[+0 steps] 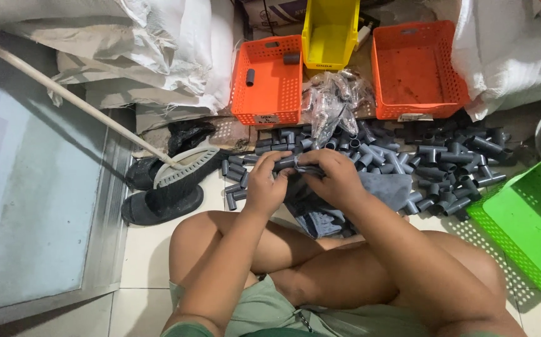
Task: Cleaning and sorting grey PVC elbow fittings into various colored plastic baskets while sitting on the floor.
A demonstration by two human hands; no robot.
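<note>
The person sits cross-legged on the tiled floor, bare knees wide, both forearms reaching forward over them. The left hand (265,181) has its fingers curled shut around a short grey pipe fitting (285,163), held just above the floor in front of the knees. The right hand (333,175) meets it from the other side, fingers closed on the same fitting's near end, the two hands touching. Under the right wrist lies a grey cloth (386,187). Just beyond the hands spreads a heap of grey pipe fittings (436,165), elbows and tees, running off to the right. A green basket (532,224) stands at the right edge. To the left lie black sandals (161,203) and a pale broom (186,163) with its long stick slanting away. Behind the heap sits a crumpled clear plastic bag (336,103), flanked by two orange baskets (269,81), the left one with a few fittings inside. A yellow bin (329,31) stands between them, white sacks (145,50) piled at the back
</note>
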